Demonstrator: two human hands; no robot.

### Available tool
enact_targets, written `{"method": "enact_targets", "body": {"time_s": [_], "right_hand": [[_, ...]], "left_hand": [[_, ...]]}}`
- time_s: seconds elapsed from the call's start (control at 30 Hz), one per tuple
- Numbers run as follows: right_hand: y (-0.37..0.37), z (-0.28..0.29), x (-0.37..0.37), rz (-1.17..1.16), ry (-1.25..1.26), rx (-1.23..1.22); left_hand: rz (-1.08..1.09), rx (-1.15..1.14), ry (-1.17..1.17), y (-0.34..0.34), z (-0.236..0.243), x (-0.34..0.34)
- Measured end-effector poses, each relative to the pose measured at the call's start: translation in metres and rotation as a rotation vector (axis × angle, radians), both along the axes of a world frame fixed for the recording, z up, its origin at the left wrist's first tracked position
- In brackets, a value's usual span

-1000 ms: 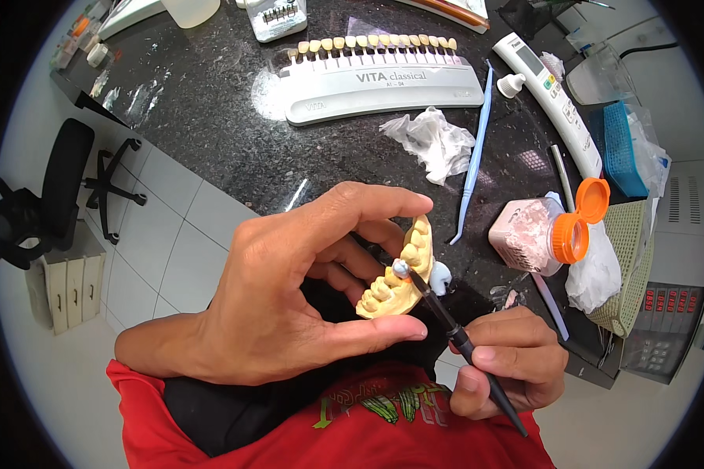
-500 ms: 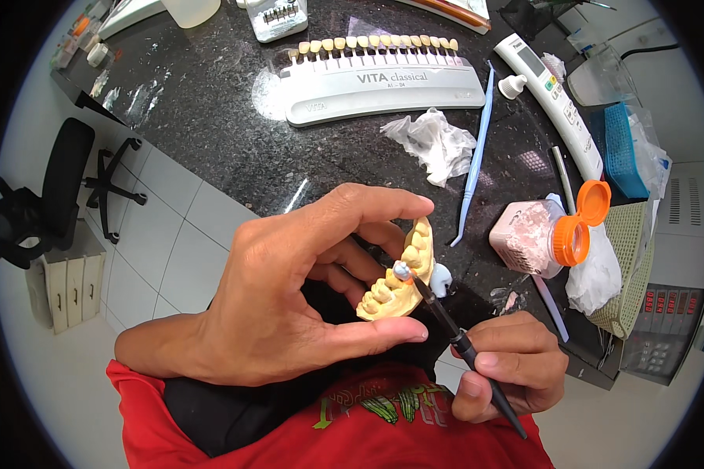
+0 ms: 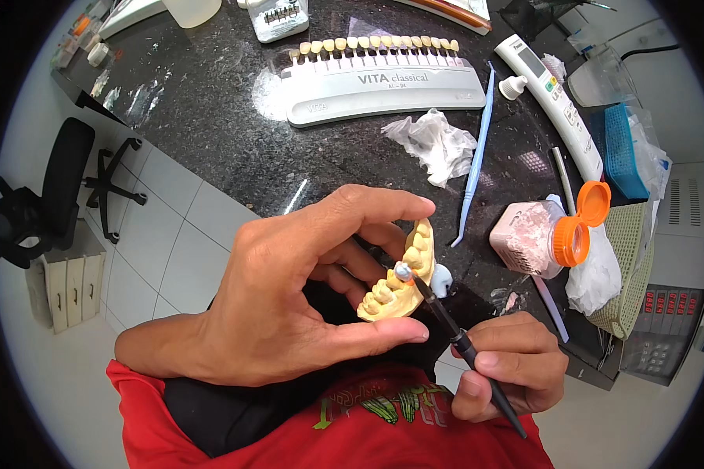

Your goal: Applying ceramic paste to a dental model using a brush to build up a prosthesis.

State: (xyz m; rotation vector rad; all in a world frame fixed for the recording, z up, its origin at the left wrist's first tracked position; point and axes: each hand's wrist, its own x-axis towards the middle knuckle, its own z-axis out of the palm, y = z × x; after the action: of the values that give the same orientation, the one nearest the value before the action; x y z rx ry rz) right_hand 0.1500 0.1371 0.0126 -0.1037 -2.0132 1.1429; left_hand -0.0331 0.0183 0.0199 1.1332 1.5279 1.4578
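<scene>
My left hand (image 3: pixel 281 289) grips a yellow dental cast (image 3: pixel 418 254) between thumb and index finger, the other fingers curled behind it. A small white crown (image 3: pixel 403 271) sits in the tooth row, with some pinkish material beside it. A pale blue piece (image 3: pixel 441 280) shows just right of the cast. My right hand (image 3: pixel 508 367) is closed around a slim black instrument (image 3: pixel 461 344), its tip at the crown; whether it touches is hard to tell.
A dark stone bench (image 3: pixel 195 102) holds a shade guide (image 3: pixel 383 94), crumpled tissue (image 3: pixel 426 144), blue instrument (image 3: pixel 475 156), white remote-like device (image 3: pixel 555 109), pink-powder jar (image 3: pixel 524 234) with orange lid, blue basket (image 3: pixel 618 148) and woven basket (image 3: pixel 626 266). An office chair (image 3: pixel 59 180) stands left.
Both hands, the cast and the black instrument have shifted very slightly toward the lower edge since a second ago. The grips look the same.
</scene>
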Motion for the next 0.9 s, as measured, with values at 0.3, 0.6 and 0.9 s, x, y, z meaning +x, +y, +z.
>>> {"method": "enact_targets", "body": {"time_s": [0.3, 0.6, 0.9], "right_hand": [[0.0009, 0.0023, -0.0003, -0.002, -0.038, 0.016], [0.0011, 0.0009, 0.0001, -0.014, -0.047, 0.002], [-0.0027, 0.0016, 0.0037, -0.03, -0.015, 0.002]], "left_hand": [[-0.01, 0.01, 0.008, 0.0001, -0.0007, -0.0006], [-0.009, 0.014, 0.013, 0.001, -0.0033, -0.0019], [-0.009, -0.002, -0.014, -0.0009, -0.0009, 0.0017]]}}
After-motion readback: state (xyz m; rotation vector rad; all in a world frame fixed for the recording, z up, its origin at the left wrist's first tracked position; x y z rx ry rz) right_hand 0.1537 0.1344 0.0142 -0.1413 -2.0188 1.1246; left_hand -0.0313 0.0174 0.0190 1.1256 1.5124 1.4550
